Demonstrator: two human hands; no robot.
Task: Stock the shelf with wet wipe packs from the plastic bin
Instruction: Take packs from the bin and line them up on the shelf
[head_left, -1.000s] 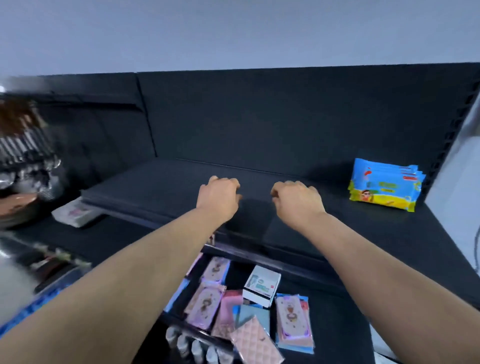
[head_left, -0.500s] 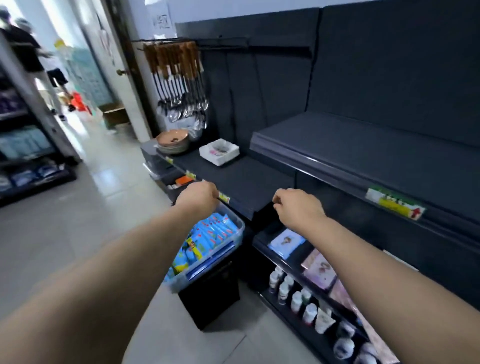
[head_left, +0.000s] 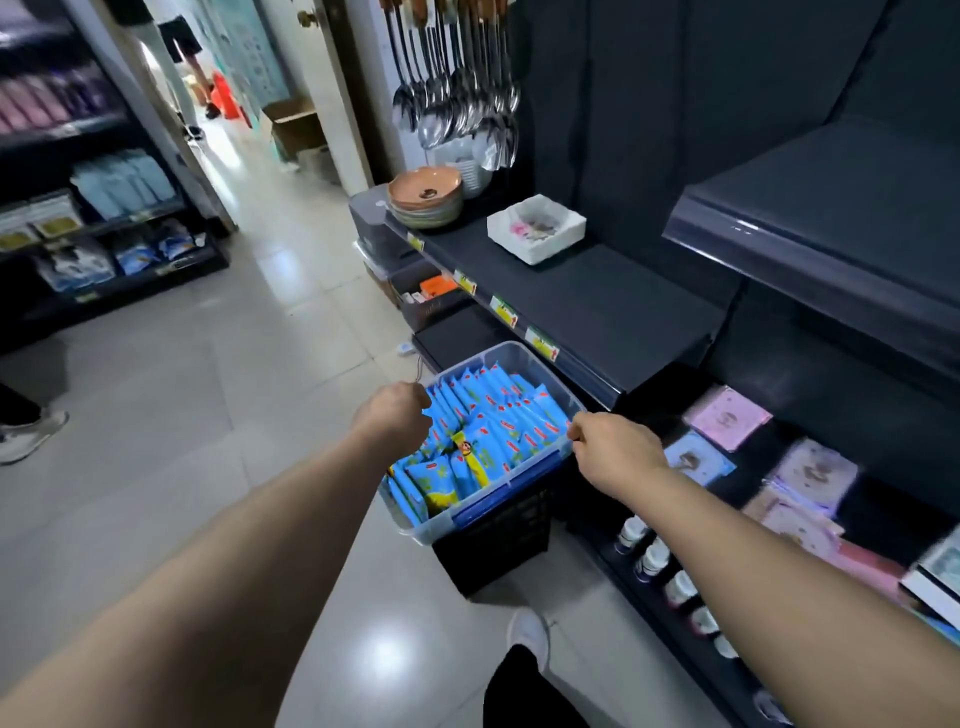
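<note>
**Both hands at the bin of wet wipe packs**

The clear plastic bin (head_left: 540, 371) sits on a black crate (head_left: 493, 545) on the tiled floor (head_left: 208, 415), just beside the front edge of the dark shelving. It is packed with blue wet wipe packs (head_left: 498, 421), most standing on edge in rows, a few near the front corner showing yellow print. The left hand (head_left: 392, 418) is loosely curled over the bin's left rim, fingers folded under; whether it grips anything cannot be told. The right hand (head_left: 615, 452) is closed in a fist at the bin's right rim, touching or just at the edge, with nothing visibly held.

Above and to the right, the upper shelf (head_left: 831, 208) shows a bare dark surface with a clear front lip. The middle shelf (head_left: 597, 301) carries a white square dish (head_left: 537, 228) and a stack of brown bowls (head_left: 426, 197), with ladles (head_left: 457, 93) hanging above. The lower shelf (head_left: 779, 467) holds flat pink and blue packets and small bottles along its front.

The aisle to the left of the bin is open floor, with another rack (head_left: 93, 208) well apart across it.
</note>
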